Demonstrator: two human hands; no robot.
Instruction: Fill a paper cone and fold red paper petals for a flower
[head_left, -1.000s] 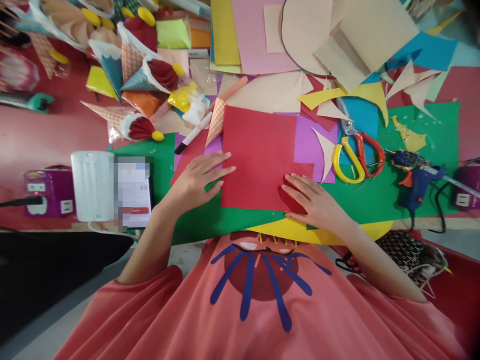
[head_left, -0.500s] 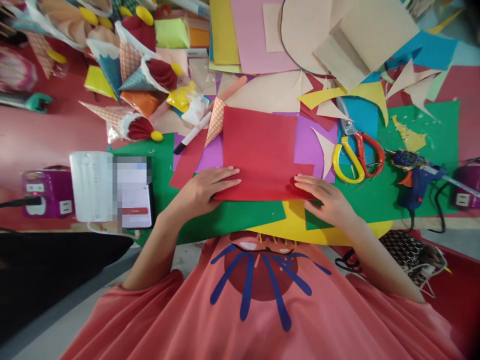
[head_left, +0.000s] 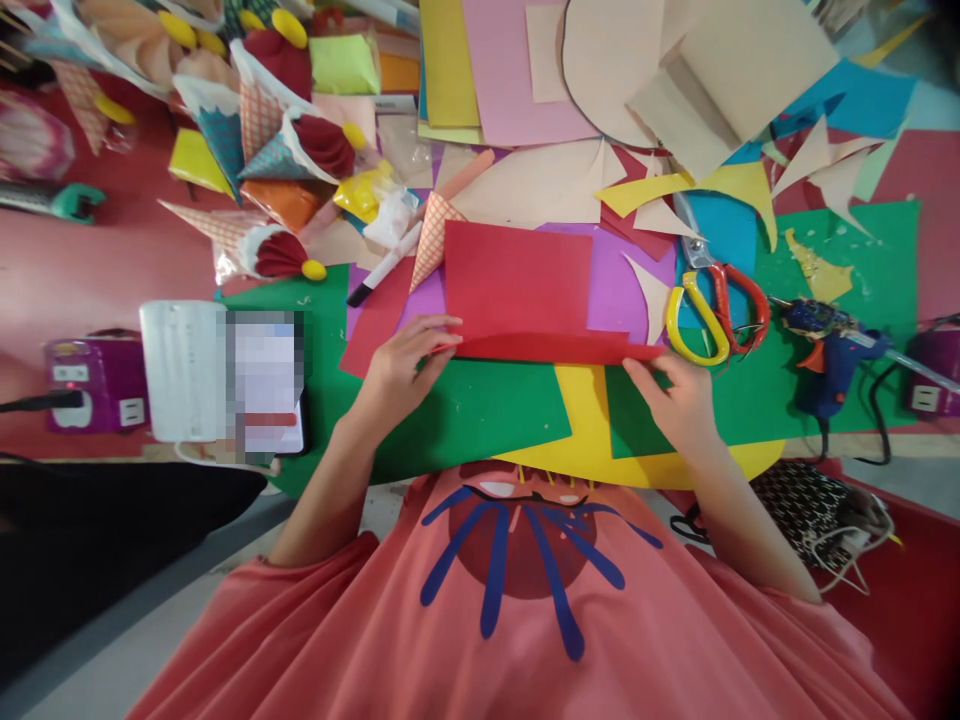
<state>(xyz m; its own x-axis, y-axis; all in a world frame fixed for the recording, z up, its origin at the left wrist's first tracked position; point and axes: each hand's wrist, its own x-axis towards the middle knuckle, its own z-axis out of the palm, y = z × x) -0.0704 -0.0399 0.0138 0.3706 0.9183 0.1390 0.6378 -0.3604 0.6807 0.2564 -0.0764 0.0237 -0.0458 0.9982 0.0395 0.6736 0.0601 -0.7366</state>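
The red desk (head_left: 112,262) is bearing a green sheet (head_left: 499,410); on the left, a purple socket block (head_left: 101,388) is sitting beside a white box (head_left: 182,372).

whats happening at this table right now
A person pinches the near edge of a red sheet in both hands, the left hand at one corner and the right hand at the other. That edge is raised a little above a green sheet. Scissors and a blue glue gun lie off to the right.
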